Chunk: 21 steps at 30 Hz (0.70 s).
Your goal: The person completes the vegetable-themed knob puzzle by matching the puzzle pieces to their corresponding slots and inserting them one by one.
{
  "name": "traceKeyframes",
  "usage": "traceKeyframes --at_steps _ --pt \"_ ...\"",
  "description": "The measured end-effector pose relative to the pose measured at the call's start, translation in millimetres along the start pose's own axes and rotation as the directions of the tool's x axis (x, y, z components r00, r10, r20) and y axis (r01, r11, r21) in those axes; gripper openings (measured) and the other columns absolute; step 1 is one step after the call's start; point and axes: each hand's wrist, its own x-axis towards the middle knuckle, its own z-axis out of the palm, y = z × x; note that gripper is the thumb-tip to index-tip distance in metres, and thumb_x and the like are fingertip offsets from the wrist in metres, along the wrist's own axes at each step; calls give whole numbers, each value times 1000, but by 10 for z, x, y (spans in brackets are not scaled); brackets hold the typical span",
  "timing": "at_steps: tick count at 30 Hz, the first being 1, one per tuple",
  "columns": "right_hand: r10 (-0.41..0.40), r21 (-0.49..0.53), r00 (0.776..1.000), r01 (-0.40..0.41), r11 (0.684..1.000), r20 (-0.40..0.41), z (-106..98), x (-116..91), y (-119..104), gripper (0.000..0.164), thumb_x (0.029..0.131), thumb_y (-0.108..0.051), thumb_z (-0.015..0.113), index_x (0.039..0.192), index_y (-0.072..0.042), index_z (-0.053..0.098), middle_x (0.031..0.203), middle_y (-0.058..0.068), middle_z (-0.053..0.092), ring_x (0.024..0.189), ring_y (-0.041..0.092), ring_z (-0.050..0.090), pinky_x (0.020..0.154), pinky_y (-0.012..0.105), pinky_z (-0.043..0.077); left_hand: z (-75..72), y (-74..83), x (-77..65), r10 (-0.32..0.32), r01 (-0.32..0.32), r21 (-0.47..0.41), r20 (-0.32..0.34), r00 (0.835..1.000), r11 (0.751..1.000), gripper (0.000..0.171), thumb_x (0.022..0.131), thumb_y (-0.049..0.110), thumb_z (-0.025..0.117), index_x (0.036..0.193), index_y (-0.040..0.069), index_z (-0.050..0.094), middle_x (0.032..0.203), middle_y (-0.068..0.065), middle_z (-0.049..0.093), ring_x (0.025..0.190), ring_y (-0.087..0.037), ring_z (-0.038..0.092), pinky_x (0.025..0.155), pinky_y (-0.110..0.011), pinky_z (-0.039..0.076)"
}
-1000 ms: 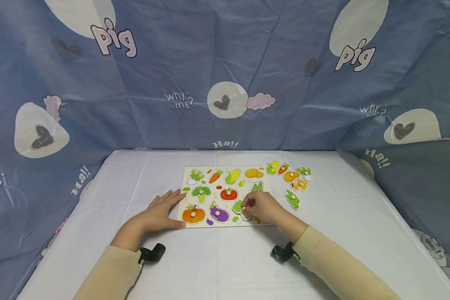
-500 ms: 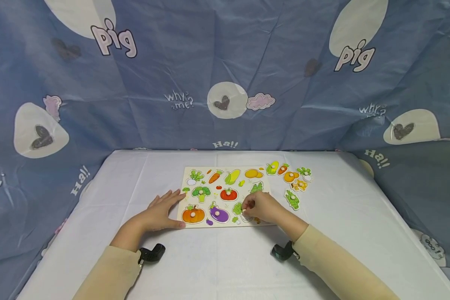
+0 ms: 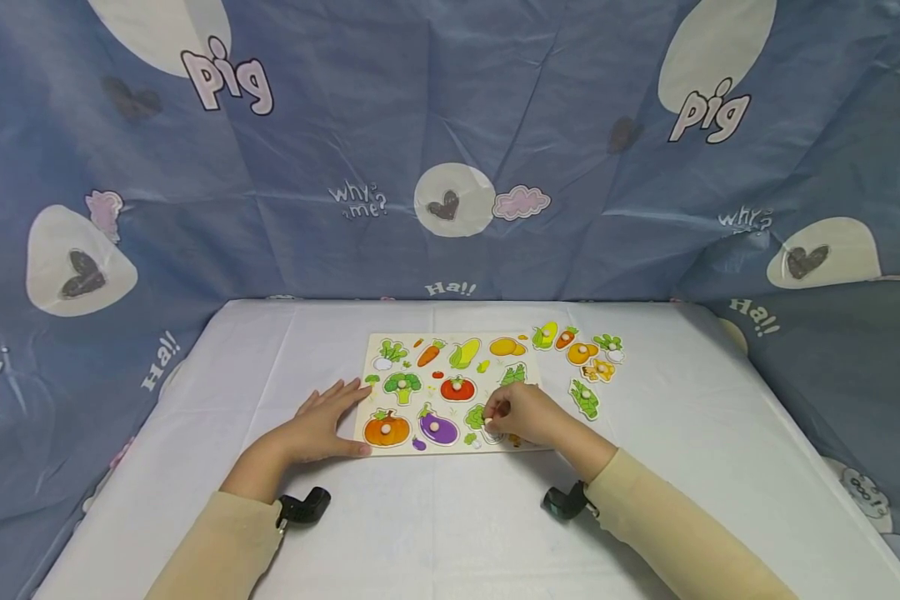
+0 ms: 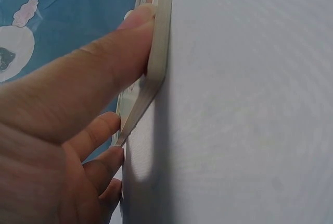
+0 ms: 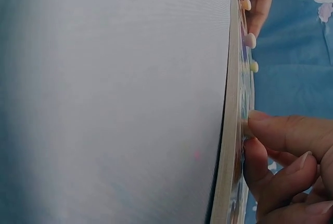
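Observation:
A flat wooden peg puzzle board printed with vegetables lies on the white table. My left hand rests along its left side, fingers spread, with the thumb at the near corner and fingertips at the edge. My right hand pinches the knob of a green-and-white leafy vegetable puzzle piece between thumb and forefinger, at the board's near right. That hand hides part of the piece. Knobbed pumpkin, eggplant, broccoli and tomato pieces sit in the board.
Right of the board lie several loose knobbed pieces, among them corn, a carrot, a radish-like piece and a green piece. A blue printed cloth hangs behind the table.
The leafy vegetable piece under my right hand has shifted slightly and sits closer in the board. The left hand and the loose pieces have stayed in place.

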Motion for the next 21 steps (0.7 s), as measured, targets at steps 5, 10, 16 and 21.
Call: traceKeyframes --at_steps 5,10,16,21 --pt "-1 -8 1000 1 1000 0 -33 -20 -13 11 84 -17 82 85 -20 72 74 -3 61 68 13 54 64 29 46 -4 10 -3 -2 2 1 3 1000 1000 106 70 57 83 153 8 40 162 -20 26 150 -44 14 119 -63 3" --pt "-27 -19 999 26 999 -28 -138 -51 -28 9 84 -16 82 89 -17 74 75 -3 62 69 14 55 64 29 47 0 15 -2 -4 4 4 5 1000 1000 105 70 56 83 153 9 40 162 -20 26 150 -44 14 119 -64 3" --pt "-67 -34 996 65 997 -57 -312 -120 -28 9 87 -13 78 95 -15 73 78 -4 63 68 15 55 63 29 47 -6 17 -7 -4 4 5 5 1000 1000 104 71 56 83 153 9 40 162 -20 26 150 -43 14 119 -64 3" --pt "-79 -31 994 77 997 -69 -448 -193 20 9 90 -14 74 99 -11 73 82 -2 63 67 16 52 59 30 46 -7 20 -6 -5 5 4 6 1000 1000 104 71 56 83 153 9 39 162 -20 26 150 -43 14 119 -64 3"
